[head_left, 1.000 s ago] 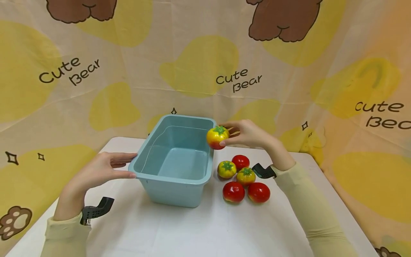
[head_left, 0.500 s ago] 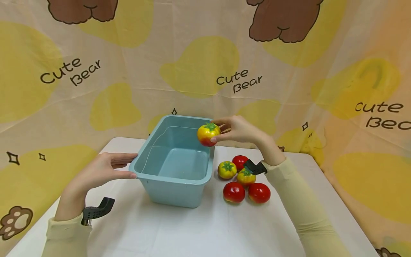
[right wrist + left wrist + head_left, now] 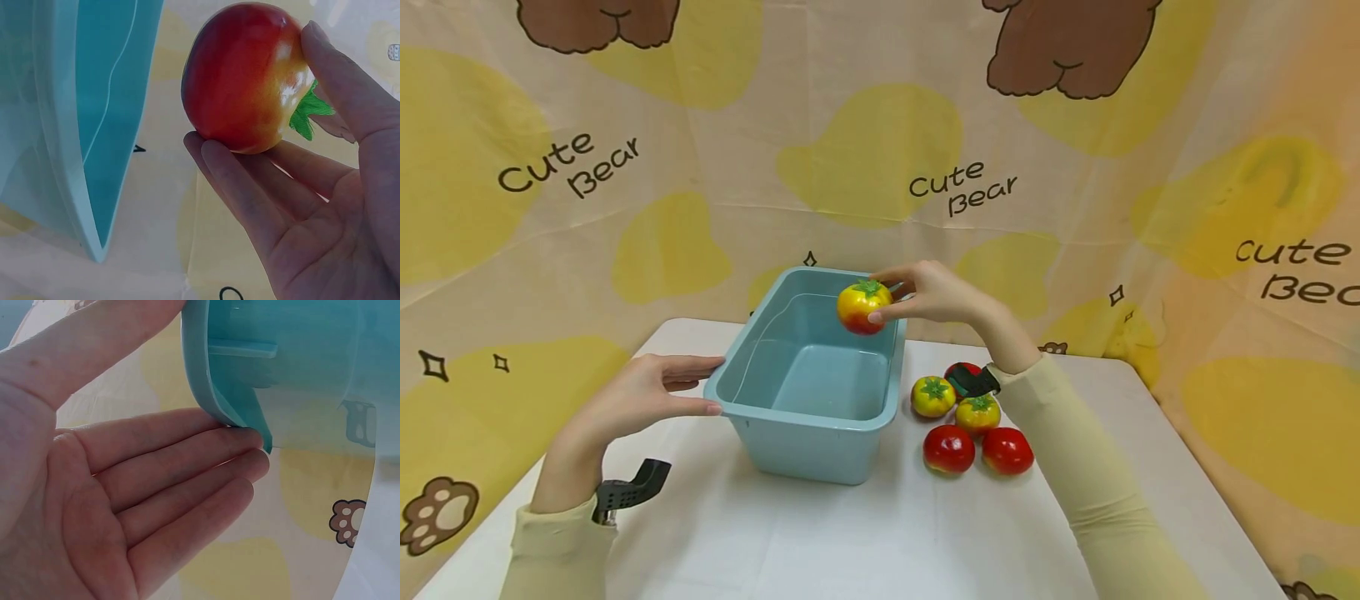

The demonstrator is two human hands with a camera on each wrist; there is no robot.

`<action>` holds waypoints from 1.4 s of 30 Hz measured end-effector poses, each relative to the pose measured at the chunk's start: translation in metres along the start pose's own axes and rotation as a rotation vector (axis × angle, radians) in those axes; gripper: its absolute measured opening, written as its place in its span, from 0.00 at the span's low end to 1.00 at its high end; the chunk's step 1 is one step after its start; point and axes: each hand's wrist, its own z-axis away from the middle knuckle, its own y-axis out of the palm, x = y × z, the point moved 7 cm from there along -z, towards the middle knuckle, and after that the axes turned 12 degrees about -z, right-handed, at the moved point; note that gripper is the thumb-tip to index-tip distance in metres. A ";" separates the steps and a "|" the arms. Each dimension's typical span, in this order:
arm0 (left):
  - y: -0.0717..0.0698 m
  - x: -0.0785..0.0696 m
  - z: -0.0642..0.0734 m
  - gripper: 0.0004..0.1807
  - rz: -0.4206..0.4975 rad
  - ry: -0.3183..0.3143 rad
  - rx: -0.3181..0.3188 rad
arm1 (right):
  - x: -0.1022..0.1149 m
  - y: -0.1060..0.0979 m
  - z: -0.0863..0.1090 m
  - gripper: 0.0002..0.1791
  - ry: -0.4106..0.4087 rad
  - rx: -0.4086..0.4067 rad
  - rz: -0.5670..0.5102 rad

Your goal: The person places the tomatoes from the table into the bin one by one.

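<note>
My right hand (image 3: 931,293) pinches a glossy yellow-and-red tomato (image 3: 863,308) with a green leafy top. It holds the tomato over the right side of a light blue plastic basin (image 3: 805,422). In the right wrist view the thumb (image 3: 340,81) and fingers grip the tomato (image 3: 244,78) from opposite sides, beside the basin's wall (image 3: 59,125). My left hand (image 3: 636,396) touches the basin's near left corner with straight fingers and thumb. In the left wrist view, the fingers (image 3: 181,469) lie extended against the rim (image 3: 197,375). The visible basin floor holds nothing.
Right of the basin on the white table (image 3: 820,542) lie two yellow tomatoes with green tops (image 3: 933,397) and several red ones (image 3: 949,449), one partly hidden by the right wrist's black camera mount (image 3: 973,381). A bear-print cloth (image 3: 850,167) hangs close behind.
My right hand has carried the tomato leftward and slightly up, from the basin's right rim to above its inside. The left hand stays at the corner.
</note>
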 end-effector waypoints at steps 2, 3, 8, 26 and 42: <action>0.000 0.000 0.000 0.37 -0.001 0.003 -0.002 | 0.000 0.002 -0.004 0.32 0.006 0.005 -0.003; 0.000 0.000 0.000 0.37 -0.001 0.005 -0.003 | -0.001 0.003 -0.006 0.32 0.009 0.007 -0.005; 0.000 -0.001 -0.001 0.36 -0.001 0.014 -0.012 | -0.002 0.007 -0.015 0.30 0.017 0.017 -0.019; 0.001 0.000 -0.004 0.36 0.005 0.025 0.000 | -0.011 0.010 -0.013 0.27 0.001 -0.041 -0.154; 0.000 -0.002 -0.001 0.36 0.013 -0.005 0.028 | -0.019 0.002 0.034 0.27 -0.049 -0.133 -0.229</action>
